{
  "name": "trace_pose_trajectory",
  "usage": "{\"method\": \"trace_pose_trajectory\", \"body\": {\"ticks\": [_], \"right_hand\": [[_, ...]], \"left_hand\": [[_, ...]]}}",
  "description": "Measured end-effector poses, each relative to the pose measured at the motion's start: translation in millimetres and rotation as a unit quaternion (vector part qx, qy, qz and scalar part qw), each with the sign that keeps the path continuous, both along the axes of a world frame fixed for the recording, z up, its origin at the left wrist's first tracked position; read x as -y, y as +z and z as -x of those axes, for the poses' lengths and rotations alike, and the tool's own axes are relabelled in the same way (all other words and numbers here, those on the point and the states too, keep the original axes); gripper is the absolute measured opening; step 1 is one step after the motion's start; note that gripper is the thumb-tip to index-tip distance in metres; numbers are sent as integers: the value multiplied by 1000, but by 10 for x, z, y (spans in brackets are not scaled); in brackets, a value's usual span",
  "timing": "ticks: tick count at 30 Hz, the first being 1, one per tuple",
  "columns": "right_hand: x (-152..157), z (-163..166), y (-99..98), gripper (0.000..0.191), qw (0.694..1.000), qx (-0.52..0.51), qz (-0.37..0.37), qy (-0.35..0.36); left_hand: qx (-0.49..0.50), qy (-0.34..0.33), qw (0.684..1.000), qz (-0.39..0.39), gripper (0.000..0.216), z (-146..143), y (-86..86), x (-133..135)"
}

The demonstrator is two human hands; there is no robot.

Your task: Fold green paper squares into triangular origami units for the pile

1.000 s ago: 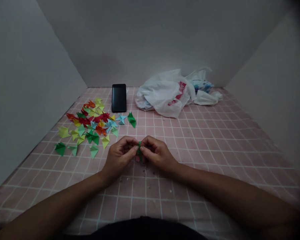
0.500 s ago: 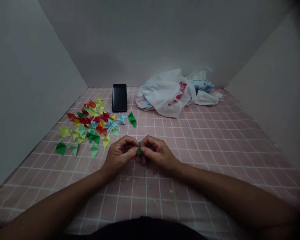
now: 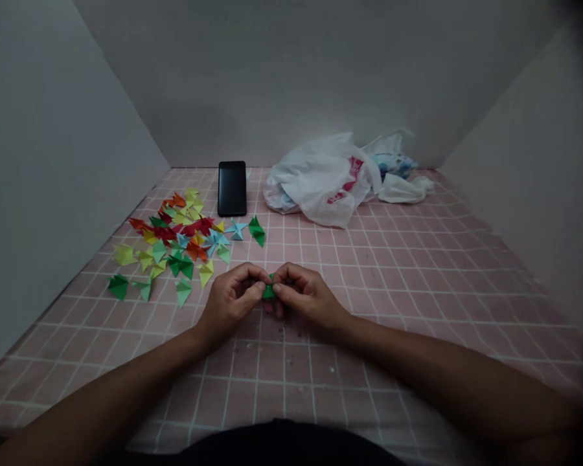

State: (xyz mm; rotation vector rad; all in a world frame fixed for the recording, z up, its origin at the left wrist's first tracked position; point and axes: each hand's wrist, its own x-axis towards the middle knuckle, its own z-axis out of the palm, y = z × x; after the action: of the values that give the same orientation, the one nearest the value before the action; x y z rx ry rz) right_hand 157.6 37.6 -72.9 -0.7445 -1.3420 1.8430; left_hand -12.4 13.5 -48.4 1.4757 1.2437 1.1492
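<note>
From my remote feed, grey walls (image 3: 68, 162) box in a pink grid-lined mat (image 3: 418, 291). At its far end, a crumpled white plastic bag (image 3: 315, 181) lies just right of a black smartphone (image 3: 232, 189). Left of centre, a scattered heap of folded origami pieces (image 3: 170, 243) spreads in red, orange, yellow, green and pale blue. A pale blue paper star (image 3: 236, 228) and a dark green origami piece (image 3: 256, 230) sit at its edge, near the phone. Closest to me, my left hand (image 3: 230, 301) and right hand (image 3: 308, 298) meet just beside the heap, fingers curled, both gripping a small green folded paper (image 3: 269, 291) between them. A bit of pink shows below it, too small to identify. Tiny crumbs (image 3: 291, 333) dot the mat nearby.
</note>
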Motion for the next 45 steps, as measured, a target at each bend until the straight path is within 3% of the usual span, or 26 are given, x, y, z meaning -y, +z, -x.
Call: {"method": "trace_pose_trajectory", "body": {"ticks": [7, 13, 27, 34, 45], "right_hand": [[0, -2, 22, 18, 1000, 13, -21, -5], [-3, -1, 4, 15, 998, 24, -52, -29], [-1, -2, 0, 15, 997, 34, -59, -22], [16, -17, 22, 16, 989, 81, -117, -38], [11, -16, -12, 15, 985, 96, -126, -67]], "left_hand": [[5, -18, 1000, -11, 6, -17, -18, 5], [-16, -6, 999, -43, 7, -17, -41, -7], [-7, 20, 999, -36, 10, -45, -53, 9], [-47, 25, 996, -76, 12, -41, -45, 36], [61, 19, 998, -7, 22, -35, -104, 17]]}}
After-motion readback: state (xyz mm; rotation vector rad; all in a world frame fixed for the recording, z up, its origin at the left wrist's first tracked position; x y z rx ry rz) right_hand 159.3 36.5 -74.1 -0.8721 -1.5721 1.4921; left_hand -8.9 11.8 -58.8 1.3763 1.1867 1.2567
